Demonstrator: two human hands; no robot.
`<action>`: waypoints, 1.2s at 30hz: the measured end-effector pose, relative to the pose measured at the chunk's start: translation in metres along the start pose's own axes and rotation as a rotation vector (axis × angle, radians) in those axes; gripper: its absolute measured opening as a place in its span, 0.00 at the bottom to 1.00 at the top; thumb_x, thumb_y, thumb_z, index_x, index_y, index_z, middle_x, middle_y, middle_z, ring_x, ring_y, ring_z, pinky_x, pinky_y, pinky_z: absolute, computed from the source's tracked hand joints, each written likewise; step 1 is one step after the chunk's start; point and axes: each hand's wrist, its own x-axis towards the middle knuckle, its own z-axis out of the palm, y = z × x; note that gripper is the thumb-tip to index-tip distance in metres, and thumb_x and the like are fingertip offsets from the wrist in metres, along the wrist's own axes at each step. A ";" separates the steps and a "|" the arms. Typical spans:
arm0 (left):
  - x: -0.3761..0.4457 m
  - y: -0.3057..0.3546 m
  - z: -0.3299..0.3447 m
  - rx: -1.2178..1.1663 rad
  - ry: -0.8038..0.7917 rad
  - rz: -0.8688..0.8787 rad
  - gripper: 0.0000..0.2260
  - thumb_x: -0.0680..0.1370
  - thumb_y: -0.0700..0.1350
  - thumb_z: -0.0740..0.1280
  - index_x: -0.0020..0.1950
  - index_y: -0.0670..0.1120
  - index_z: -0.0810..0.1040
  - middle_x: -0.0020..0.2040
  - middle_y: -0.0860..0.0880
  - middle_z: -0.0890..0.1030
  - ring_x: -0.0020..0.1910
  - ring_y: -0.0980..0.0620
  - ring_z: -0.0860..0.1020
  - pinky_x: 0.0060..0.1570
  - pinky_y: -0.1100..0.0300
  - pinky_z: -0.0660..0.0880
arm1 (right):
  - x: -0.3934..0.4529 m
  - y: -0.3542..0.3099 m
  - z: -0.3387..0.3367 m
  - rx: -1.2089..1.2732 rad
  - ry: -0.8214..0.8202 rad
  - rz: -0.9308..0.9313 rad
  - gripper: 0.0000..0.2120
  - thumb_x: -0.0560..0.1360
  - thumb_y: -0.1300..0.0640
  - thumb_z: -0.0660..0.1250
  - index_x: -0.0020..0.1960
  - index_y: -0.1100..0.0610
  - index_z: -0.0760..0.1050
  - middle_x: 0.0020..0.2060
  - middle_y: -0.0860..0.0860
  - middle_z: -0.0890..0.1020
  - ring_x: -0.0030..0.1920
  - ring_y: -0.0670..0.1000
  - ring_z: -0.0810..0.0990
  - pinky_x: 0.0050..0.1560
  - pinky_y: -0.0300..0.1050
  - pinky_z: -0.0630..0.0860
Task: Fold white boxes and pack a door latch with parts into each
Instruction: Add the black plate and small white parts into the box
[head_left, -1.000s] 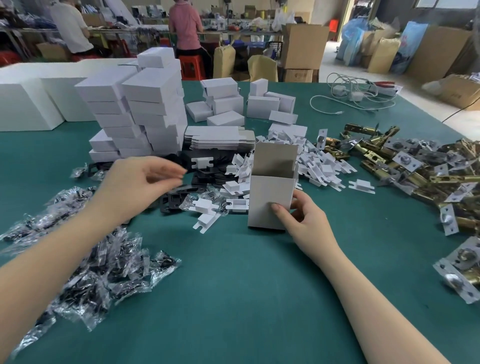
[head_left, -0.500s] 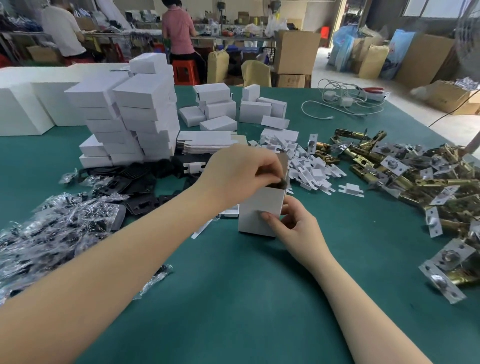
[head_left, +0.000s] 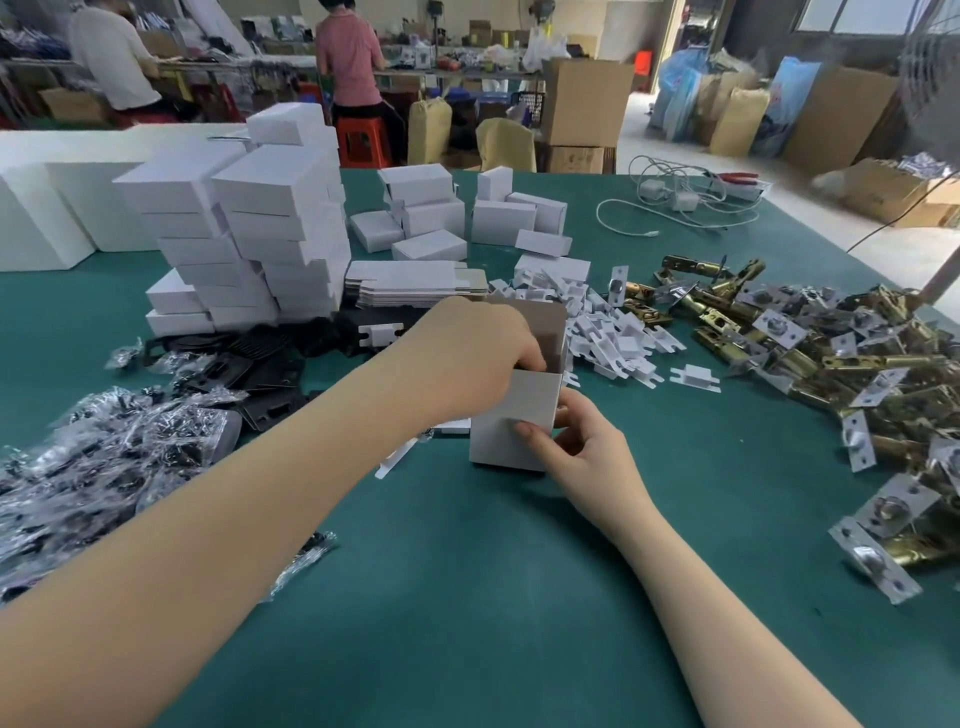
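Item: open white box (head_left: 514, 415), upright on the green mat (head_left: 467, 597), mid-pack.
My right hand (head_left: 582, 452) pinches its near wall; my left hand (head_left: 483, 353) dips curled fingers inside, contents unseen. Risk: pushing sideways tips the box or creases its raised flap (head_left: 540, 327).

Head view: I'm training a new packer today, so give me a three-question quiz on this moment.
1. True or false: the open box stands upright on the table.
2. Which hand reaches into the box's open top?
A. left hand
B. right hand
C. neither
3. Fill in: the brass latches lie to the ___ of the box.

Key: 1 true; 2 A; 3 right. The right hand steadies the box's side. Whether the left hand holds anything cannot be seen.
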 end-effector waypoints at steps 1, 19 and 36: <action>-0.002 0.001 0.002 -0.018 0.011 0.012 0.21 0.79 0.40 0.57 0.64 0.60 0.78 0.64 0.55 0.76 0.63 0.51 0.73 0.54 0.56 0.67 | 0.000 0.000 0.000 0.002 0.002 -0.001 0.20 0.66 0.32 0.66 0.58 0.30 0.72 0.42 0.38 0.80 0.31 0.42 0.73 0.35 0.32 0.72; -0.028 0.014 0.089 -1.163 0.769 -0.304 0.14 0.78 0.47 0.62 0.62 0.60 0.66 0.59 0.55 0.74 0.55 0.60 0.78 0.51 0.73 0.70 | -0.001 -0.001 0.001 -0.060 0.043 -0.109 0.13 0.74 0.45 0.68 0.58 0.36 0.75 0.43 0.38 0.81 0.39 0.43 0.77 0.40 0.33 0.72; -0.034 0.012 0.114 -0.921 0.910 -0.175 0.12 0.82 0.47 0.58 0.52 0.49 0.81 0.51 0.51 0.80 0.58 0.62 0.74 0.57 0.71 0.68 | -0.008 -0.026 0.005 -0.029 0.302 -0.423 0.09 0.80 0.53 0.61 0.54 0.39 0.74 0.50 0.38 0.80 0.52 0.40 0.78 0.51 0.30 0.71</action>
